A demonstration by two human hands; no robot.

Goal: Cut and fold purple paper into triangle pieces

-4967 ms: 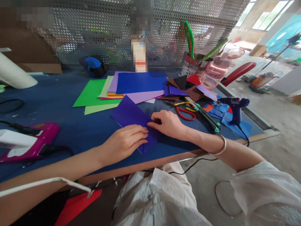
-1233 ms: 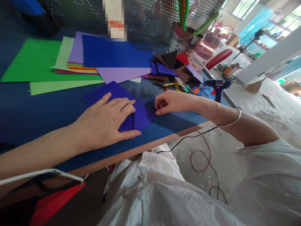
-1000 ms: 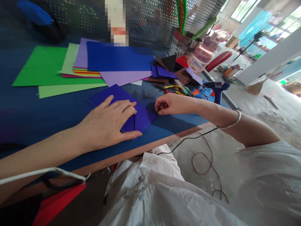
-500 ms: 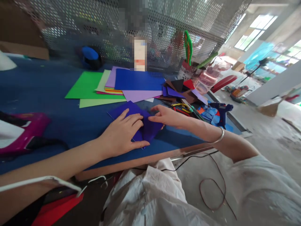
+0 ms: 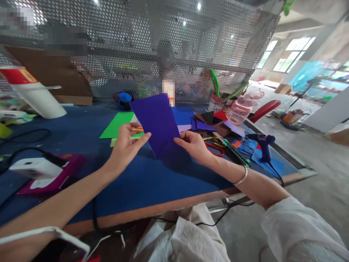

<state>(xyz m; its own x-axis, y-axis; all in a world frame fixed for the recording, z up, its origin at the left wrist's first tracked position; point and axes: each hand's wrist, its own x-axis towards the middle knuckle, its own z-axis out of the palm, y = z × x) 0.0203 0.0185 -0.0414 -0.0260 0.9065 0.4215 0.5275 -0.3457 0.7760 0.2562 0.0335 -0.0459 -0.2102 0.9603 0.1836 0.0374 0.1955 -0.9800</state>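
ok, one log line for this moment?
left hand: grips purple paper | right hand: grips same | paper: held above table | glue gun: on table

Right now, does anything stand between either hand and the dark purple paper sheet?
Nothing visible does: the left hand and the right hand already hold the dark purple paper sheet by opposite edges. The bright green paper sheet lies beyond, on the blue tabletop.

A pink bottle (image 5: 240, 112) stands beside a printed pot (image 5: 217, 103)
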